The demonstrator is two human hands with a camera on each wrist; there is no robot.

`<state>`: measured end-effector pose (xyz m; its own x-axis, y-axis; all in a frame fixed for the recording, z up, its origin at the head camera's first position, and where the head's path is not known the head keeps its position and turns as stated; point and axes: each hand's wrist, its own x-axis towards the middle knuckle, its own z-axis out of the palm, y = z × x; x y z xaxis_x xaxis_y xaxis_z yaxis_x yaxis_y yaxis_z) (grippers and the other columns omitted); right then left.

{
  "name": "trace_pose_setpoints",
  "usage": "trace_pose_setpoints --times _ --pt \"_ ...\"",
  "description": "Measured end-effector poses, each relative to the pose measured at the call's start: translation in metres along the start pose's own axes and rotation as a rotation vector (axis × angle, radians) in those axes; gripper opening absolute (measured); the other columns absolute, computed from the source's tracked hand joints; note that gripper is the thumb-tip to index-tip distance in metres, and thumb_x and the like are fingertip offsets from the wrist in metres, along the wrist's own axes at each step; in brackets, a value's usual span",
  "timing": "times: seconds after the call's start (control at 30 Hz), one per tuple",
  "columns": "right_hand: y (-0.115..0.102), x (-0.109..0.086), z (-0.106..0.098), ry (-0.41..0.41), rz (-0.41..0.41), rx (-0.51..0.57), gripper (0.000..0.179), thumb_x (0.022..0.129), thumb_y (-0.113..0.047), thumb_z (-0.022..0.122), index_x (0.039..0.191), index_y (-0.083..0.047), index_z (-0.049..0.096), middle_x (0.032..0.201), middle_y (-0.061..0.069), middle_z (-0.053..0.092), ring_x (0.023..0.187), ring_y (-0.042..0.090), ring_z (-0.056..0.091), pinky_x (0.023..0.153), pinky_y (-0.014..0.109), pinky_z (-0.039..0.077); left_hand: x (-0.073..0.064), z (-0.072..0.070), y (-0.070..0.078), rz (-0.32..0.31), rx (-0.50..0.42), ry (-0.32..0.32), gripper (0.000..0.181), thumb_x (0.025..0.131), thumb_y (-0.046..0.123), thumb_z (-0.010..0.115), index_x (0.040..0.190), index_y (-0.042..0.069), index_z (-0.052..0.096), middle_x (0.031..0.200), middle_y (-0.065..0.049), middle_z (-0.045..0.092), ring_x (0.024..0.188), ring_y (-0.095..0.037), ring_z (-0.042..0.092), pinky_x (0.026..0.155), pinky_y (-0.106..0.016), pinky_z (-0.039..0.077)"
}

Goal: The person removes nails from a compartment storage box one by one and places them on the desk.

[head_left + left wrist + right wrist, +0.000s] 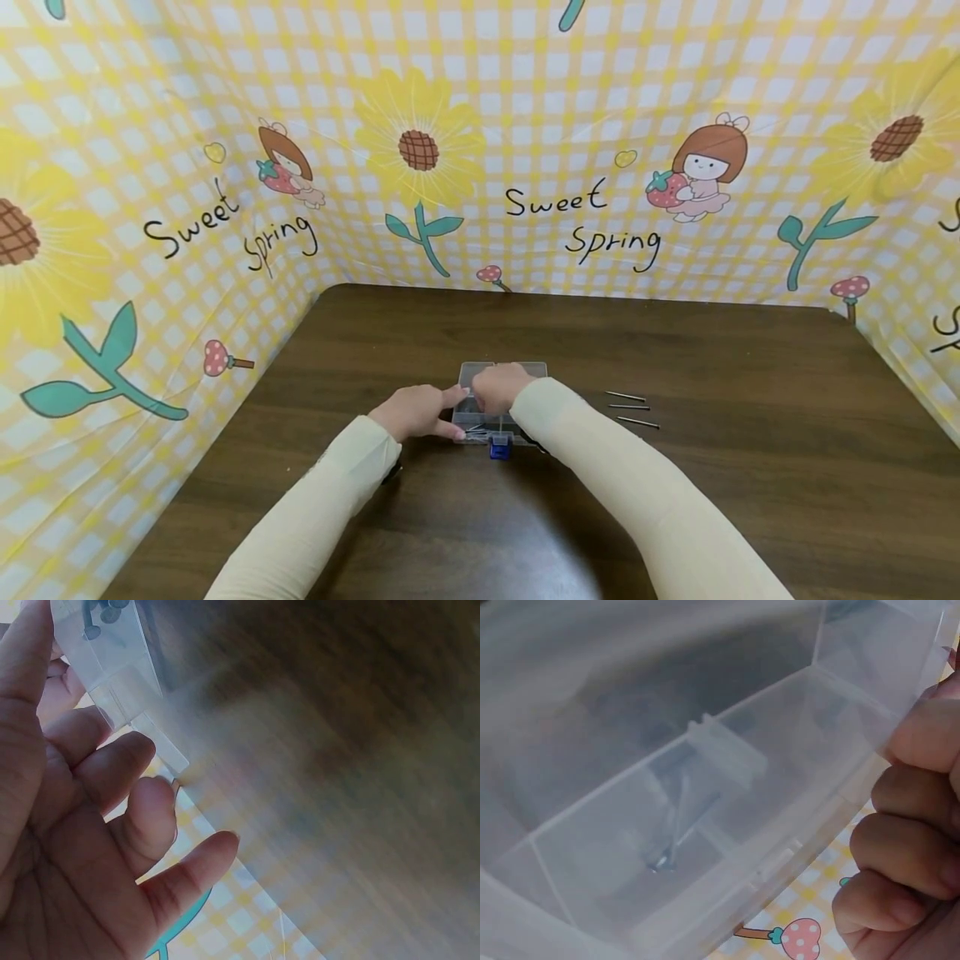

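And here's the clear plastic box (477, 417), set on the desk (720, 508) well short of the far edge and nearer the left edge than the right. The left hand (411, 411) is at its left side, thumb by the near left corner, forefinger farther up, both touching; the remaining fingers bend loosely, gripping nothing. Over the box comes the right hand (501, 387), fingers curled in, and whether they pinch anything, I cannot tell! Look inside: loose nails (476, 432) lie in the near left compartment. A small blue piece (500, 448) sits at the middle of the box's near edge. Out toward the desk's right edge, three separate nails (628, 407) lie roughly side by side, and yellow checked cloth (465, 250) rises beyond the far edge.
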<state>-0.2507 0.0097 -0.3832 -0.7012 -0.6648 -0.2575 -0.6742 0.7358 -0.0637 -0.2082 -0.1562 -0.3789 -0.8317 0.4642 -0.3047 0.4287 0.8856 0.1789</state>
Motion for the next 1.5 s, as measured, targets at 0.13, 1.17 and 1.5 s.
trace_pose_setpoints --times 0.13,1.17,1.5 --pt "0.000 0.000 -0.002 -0.015 0.003 -0.001 0.035 0.086 -0.009 0.068 0.055 -0.018 0.053 0.055 -0.006 0.042 0.053 0.010 0.039 0.052 0.025 0.037 0.000 0.000 0.001 0.005 0.005 -0.004 0.075 0.084 0.045 0.068 0.147 0.012 0.042 0.144 -0.008 0.046 0.119 -0.027 0.056 0.095 -0.042 0.046" --pt "0.034 -0.027 -0.037 -0.212 0.026 0.094 0.031 0.090 -0.009 0.065 0.060 -0.013 0.056 0.063 -0.006 0.047 0.059 0.011 0.038 0.057 0.025 0.035 0.002 0.000 0.001 -0.002 0.038 0.014 0.077 0.083 0.046 0.069 0.147 0.013 0.042 0.142 -0.012 0.048 0.121 -0.029 0.054 0.097 -0.043 0.044" --pt "0.052 -0.047 -0.033 -0.247 0.037 0.114 0.044 0.091 -0.006 0.062 0.053 -0.015 0.042 0.054 -0.005 0.034 0.053 0.010 0.027 0.054 0.024 0.029 0.003 0.002 -0.001 0.006 0.008 -0.009 0.077 0.084 0.045 0.068 0.147 0.013 0.040 0.150 -0.005 0.038 0.128 -0.029 0.047 0.100 -0.043 0.041"
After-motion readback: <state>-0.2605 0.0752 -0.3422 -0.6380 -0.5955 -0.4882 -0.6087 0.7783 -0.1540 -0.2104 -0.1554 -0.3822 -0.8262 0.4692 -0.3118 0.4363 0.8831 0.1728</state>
